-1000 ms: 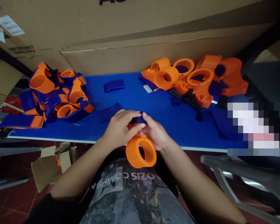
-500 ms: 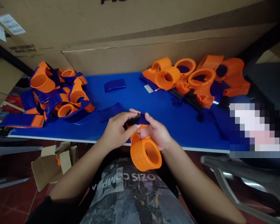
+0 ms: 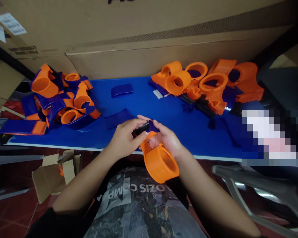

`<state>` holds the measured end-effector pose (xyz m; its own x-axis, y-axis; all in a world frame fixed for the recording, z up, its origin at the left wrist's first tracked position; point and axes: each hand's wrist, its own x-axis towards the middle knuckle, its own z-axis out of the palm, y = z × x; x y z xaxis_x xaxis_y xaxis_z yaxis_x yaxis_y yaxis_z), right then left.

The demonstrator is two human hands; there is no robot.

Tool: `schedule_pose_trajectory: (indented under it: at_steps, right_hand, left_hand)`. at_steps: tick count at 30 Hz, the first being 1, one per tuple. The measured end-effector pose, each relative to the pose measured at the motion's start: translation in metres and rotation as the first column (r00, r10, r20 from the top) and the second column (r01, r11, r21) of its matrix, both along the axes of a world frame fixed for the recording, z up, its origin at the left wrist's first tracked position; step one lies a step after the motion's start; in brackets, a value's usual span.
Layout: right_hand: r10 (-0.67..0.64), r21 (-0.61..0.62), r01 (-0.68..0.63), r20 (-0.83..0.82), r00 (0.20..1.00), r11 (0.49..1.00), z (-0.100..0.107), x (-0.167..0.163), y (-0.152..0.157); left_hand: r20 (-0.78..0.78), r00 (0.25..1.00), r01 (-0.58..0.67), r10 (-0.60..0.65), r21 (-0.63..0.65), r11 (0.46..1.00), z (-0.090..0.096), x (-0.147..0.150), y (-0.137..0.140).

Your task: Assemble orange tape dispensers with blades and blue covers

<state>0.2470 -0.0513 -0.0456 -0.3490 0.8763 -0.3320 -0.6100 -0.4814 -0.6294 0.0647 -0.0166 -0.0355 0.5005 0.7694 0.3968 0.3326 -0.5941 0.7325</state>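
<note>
Both hands grip one orange plastic tape dispenser (image 3: 160, 165) in front of my chest, its round hub hanging toward me. My left hand (image 3: 125, 137) is closed around the dispenser's head from the left, thumb pressed on it. On the other side, my right hand (image 3: 169, 137) holds the same piece, thumb on a dark blue part (image 3: 152, 126) at its top. A black part (image 3: 141, 129) shows between the fingers; how it joins the orange body is hidden. Just beyond my left hand, a curved blue cover (image 3: 118, 119) lies on the table, with another blue cover (image 3: 122, 90) farther back.
Blue-and-orange dispensers (image 3: 72, 102) are heaped at the table's left. Orange bodies (image 3: 178, 82) and black parts (image 3: 201, 105) lie at the right. A large cardboard box (image 3: 129, 62) stands behind the blue table (image 3: 139, 96). An opened carton (image 3: 47, 178) sits on the floor, lower left; grey chair frame (image 3: 238, 188) right.
The orange hub has swung a little to the right and turned in my hands. Both hands keep their hold in nearly the same place.
</note>
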Motion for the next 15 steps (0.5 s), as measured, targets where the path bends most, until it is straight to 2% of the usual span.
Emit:
schedule_pose_trajectory:
  at_steps: [3,8,12,15]
  right_hand:
    - [-0.002,0.007,0.001,0.041,0.999,1.0,-0.004,0.002,0.002]
    - [-0.052,0.028,0.052,0.018,0.998,0.998,-0.006,0.001,0.002]
    - [-0.043,0.023,0.042,0.038,0.998,0.999,-0.001,0.0,-0.002]
    - [-0.049,0.034,0.047,0.072,0.996,0.998,0.001,0.001,-0.003]
  left_hand:
    - [-0.048,0.999,0.008,-0.006,0.029,1.0,0.003,0.0,0.0]
    - [-0.097,0.994,0.069,-0.058,0.119,0.991,0.011,0.001,0.005]
    - [-0.047,0.989,0.141,-0.138,0.079,0.987,0.015,0.005,0.008]
    - [-0.005,0.99,0.143,-0.143,0.064,0.988,0.015,0.009,0.008]
